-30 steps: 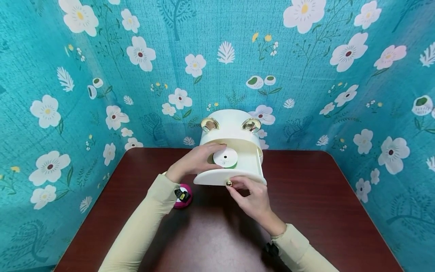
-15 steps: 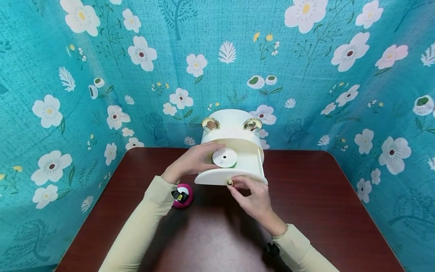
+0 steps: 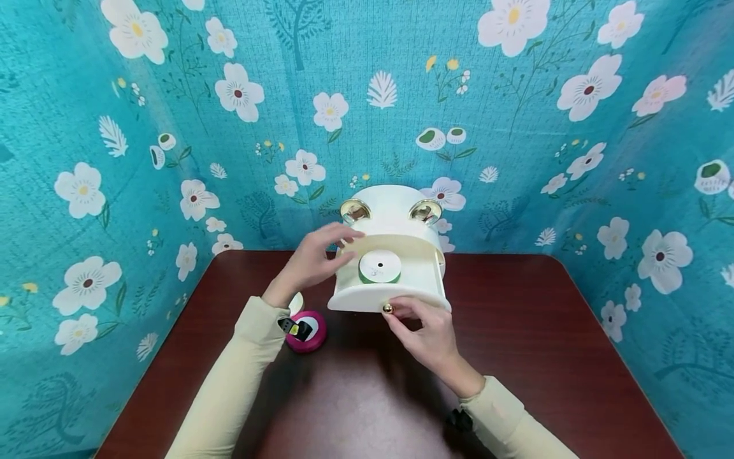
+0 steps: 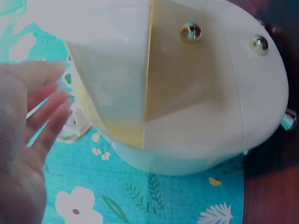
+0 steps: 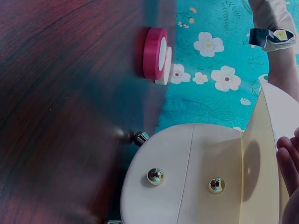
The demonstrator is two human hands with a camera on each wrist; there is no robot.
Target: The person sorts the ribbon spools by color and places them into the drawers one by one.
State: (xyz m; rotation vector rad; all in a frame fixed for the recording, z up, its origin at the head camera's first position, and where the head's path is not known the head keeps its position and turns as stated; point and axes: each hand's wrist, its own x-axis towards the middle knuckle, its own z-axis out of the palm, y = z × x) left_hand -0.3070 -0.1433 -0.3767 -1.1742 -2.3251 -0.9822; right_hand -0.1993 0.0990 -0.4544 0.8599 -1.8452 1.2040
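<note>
A white rounded cabinet [image 3: 390, 207] with gold trim stands near the back of the table, its top drawer [image 3: 415, 273] pulled out. In that drawer lies a ribbon spool [image 3: 380, 265] with a white face and green edge. My left hand [image 3: 309, 262] hovers left of the drawer, thumb and fingers spread apart, touching nothing; the left wrist view shows this hand [image 4: 28, 112] beside the drawer too. Between thumb and forefinger, my right hand [image 3: 427, 333] pinches the drawer's gold knob [image 3: 387, 308]. Just these fingers [image 5: 289, 161] show at the edge of the right wrist view.
Left of the cabinet, a magenta ribbon spool [image 3: 306, 333] lies on the dark wooden table [image 3: 533, 357]. A white roll [image 5: 164, 67] is close behind it. Two lower gold knobs [image 5: 216, 185] stick out of the cabinet front. Flowered teal cloth [image 3: 378, 146] hangs behind the table.
My left hand has let go of the green-edged ribbon spool and drawn back to the left, out of the drawer. The spool stays in the drawer, and my right hand keeps its pinch on the knob.
</note>
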